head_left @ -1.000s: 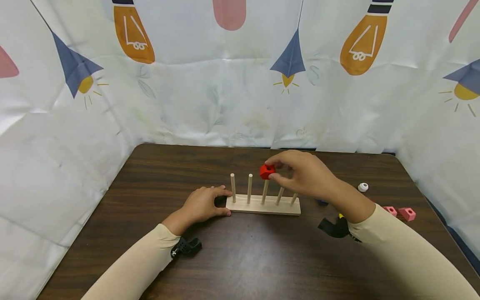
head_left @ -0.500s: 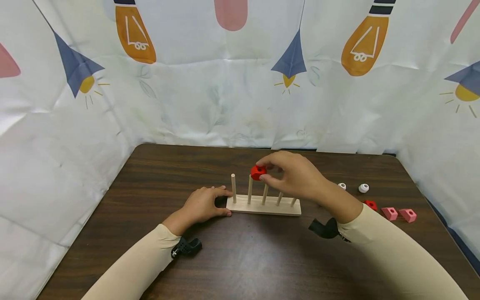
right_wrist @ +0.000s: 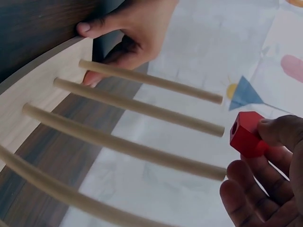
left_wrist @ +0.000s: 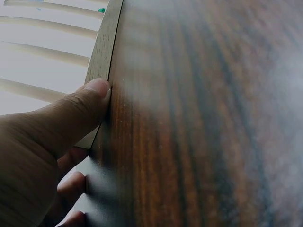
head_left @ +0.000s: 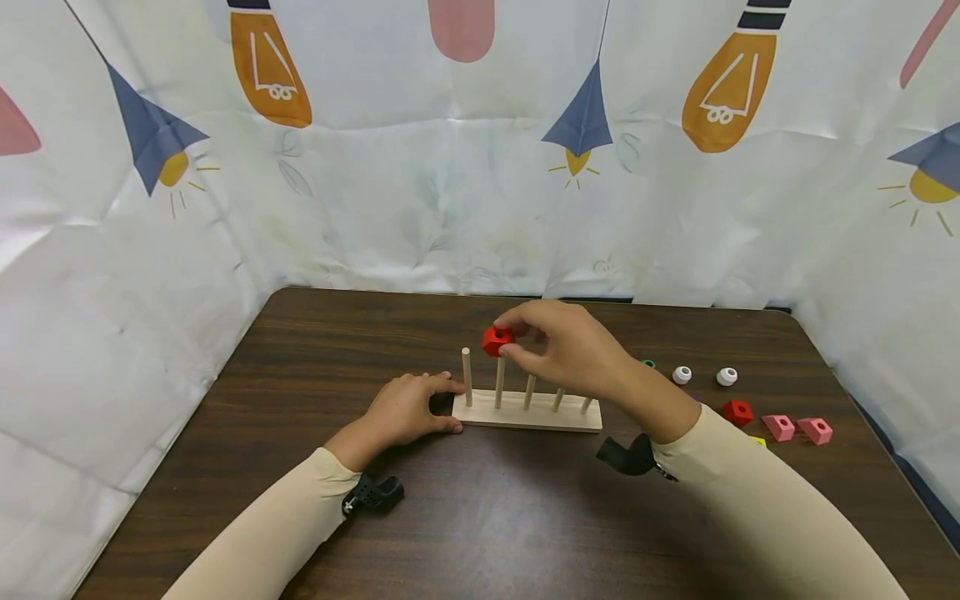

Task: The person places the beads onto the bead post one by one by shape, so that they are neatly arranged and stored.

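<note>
Between the thumb and fingers of my right hand [head_left: 562,350] is a red faceted bead [head_left: 495,342] with a hole through it. In the head view it is at the top of the second peg from the left; the right wrist view shows the bead [right_wrist: 246,134] just off the peg tips. The wooden peg stand [head_left: 525,417] has several upright pegs, all bare. My left hand [head_left: 405,408] pinches the stand's left end. Its thumb [left_wrist: 94,97] lies on the front edge in the left wrist view, the fingers behind.
On the table's right side lie a red block [head_left: 738,412], two pink blocks [head_left: 779,427] and two white beads [head_left: 727,377]. A green piece [head_left: 648,363] and a yellow piece [head_left: 759,441] show partly past the right arm. A printed curtain [head_left: 450,208] hangs behind the table.
My right hand has carried the red bead leftward, from the middle peg to the second peg. More pieces show on the right as the arm shifts. The left hand keeps its place.
</note>
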The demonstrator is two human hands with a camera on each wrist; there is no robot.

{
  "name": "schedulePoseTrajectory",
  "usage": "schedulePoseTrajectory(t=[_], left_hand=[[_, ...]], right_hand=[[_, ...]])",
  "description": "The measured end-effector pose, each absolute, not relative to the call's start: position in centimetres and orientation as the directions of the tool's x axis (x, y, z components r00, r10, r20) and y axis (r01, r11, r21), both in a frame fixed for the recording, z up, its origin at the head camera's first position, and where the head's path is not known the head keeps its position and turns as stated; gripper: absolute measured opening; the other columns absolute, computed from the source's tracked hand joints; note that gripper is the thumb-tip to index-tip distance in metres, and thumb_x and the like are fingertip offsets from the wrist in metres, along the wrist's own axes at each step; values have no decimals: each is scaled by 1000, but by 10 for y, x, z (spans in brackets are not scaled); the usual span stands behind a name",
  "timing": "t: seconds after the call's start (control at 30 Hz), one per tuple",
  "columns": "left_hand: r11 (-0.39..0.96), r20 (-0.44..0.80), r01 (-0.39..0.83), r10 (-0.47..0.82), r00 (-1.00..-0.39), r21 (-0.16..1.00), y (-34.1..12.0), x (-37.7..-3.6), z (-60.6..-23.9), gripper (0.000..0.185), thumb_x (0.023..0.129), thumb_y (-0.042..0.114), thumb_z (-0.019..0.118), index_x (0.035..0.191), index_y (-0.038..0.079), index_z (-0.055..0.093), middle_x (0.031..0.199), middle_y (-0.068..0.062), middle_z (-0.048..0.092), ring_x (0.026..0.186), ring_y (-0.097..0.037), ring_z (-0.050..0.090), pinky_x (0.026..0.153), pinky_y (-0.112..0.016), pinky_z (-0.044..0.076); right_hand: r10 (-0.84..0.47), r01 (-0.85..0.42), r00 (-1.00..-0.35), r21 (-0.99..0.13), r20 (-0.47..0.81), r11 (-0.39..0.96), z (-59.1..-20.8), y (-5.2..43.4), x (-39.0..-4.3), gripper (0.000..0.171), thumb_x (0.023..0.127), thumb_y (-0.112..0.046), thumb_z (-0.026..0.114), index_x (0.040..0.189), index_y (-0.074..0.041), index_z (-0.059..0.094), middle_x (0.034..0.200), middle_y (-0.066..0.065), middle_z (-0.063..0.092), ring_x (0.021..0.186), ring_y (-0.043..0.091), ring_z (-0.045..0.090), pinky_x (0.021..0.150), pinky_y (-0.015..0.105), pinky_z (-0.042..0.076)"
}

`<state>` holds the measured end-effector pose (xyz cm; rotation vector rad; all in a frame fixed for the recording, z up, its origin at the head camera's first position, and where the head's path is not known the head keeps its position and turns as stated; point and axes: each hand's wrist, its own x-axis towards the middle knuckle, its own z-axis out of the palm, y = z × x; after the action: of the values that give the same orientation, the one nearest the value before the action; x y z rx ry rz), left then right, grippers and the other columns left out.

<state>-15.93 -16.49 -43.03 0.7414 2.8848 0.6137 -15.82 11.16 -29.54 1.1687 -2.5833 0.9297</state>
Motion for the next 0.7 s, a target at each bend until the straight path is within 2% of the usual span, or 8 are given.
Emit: schedulePoseTrajectory(t=[0.17,0.47,0.7], left_hand=[[797,12,447,485,-874,406,-165,-159,-430,59,80,50,86,132,25,72,140,-13,62,126,-44,58,101,-59,46],[798,10,443,481,-876,408,-165,-160,-430,58,80,50,86,131,25,72,139,-13,62,126,-43,58,101,-58,46],[785,29,456,491,-871,419,-166,-160,-430,58,80,49,86,130,24,73,138,-13,63,125,-42,59,99,-58,48]], right_hand=[[-625,-720,-683,-486,376,495,-296,105,-158,28,94,-14,77,120,-8,71,109,-2,71,92,16,68,79,31,54],[-601,-698,-706,-511,374,502,-300,93,-158,26,94,-16,77,119,-10,71,108,-4,70,90,9,65,79,30,54],[-570,-673,-731,-532,375,513,-303,85,-156,26,94,-16,77,119,-10,71,107,-5,70,91,14,65,79,32,55]])
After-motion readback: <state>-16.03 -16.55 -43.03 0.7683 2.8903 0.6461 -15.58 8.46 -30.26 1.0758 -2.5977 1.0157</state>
